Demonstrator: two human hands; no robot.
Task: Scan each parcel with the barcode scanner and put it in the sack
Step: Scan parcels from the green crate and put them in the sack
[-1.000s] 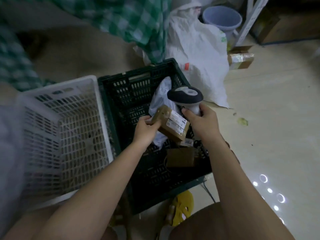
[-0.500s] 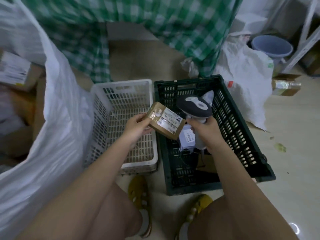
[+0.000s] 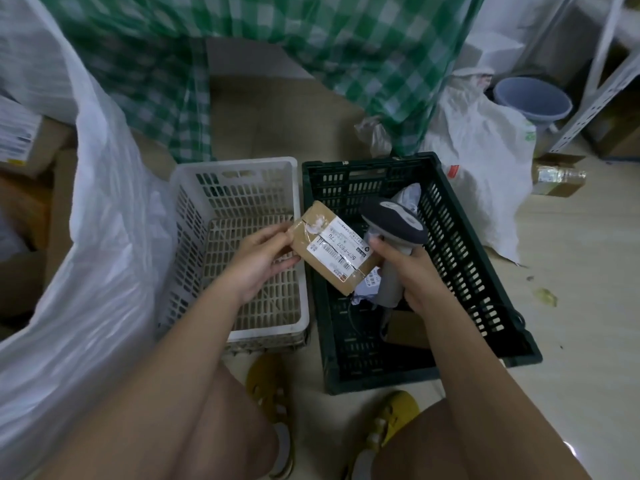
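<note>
My left hand [image 3: 261,258] holds a small brown cardboard parcel [image 3: 332,249] by its left end, its white barcode label facing up. My right hand [image 3: 410,271] grips the grey handle of the barcode scanner [image 3: 393,223], whose dark head sits just right of the parcel and points toward the label. Both are held over the dark green crate [image 3: 464,258], where a white poly-bag parcel [image 3: 408,199] and a brown box [image 3: 408,329] lie. The big white sack [image 3: 86,271] stands open at the left.
An empty white plastic crate [image 3: 242,244] sits between the sack and the green crate. A second white sack [image 3: 481,161], a blue bucket [image 3: 533,100] and a taped box [image 3: 557,174] are at the right. Green checked cloth [image 3: 277,64] hangs behind. My yellow slippers [image 3: 388,420] are below.
The view swung left, bringing the sack and the white crate into sight. The parcel turned so its label faces up more fully; the scanner stays beside it.
</note>
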